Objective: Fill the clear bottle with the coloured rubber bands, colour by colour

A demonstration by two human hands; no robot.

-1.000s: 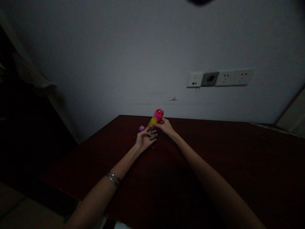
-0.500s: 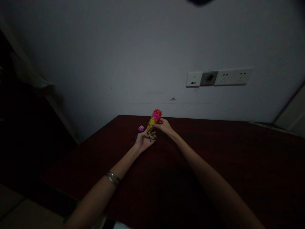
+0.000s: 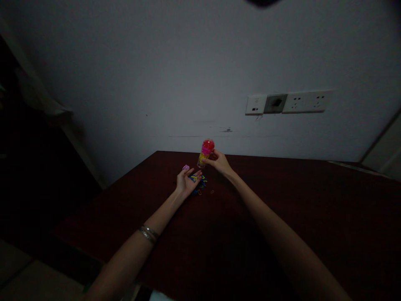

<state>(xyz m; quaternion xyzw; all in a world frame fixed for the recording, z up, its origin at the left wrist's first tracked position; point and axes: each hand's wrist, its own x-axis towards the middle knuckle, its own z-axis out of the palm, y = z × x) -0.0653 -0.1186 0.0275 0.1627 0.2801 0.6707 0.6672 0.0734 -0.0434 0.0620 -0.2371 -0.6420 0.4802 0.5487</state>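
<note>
A clear container (image 3: pixel 206 153) with red, pink and yellow bits inside is pinched between the thumb and fingers of my right hand (image 3: pixel 220 163), tilted above the table. My left hand (image 3: pixel 186 182) is palm up with its fingers apart, lower and to the left of the container. Some yellow bands lie at its fingers. Beside and under those fingers is a pile of blue and yellow bands (image 3: pixel 203 182) on the table. Just behind my left fingertips sits a small pinkish-purple object (image 3: pixel 186 167). A single loose band (image 3: pixel 212 192) lies right of the pile.
The dark red table (image 3: pixel 266 200) meets a grey wall (image 3: pixel 188 75) at the back. Sockets and switch plates (image 3: pixel 290 103) are on the wall at right. Floor tiles (image 3: pixel 19 267) show beyond the table's left edge.
The container has lifted off my left hand and moved slightly up and right with my right hand. My left hand has shifted slightly left, and more of the blue and yellow pile shows.
</note>
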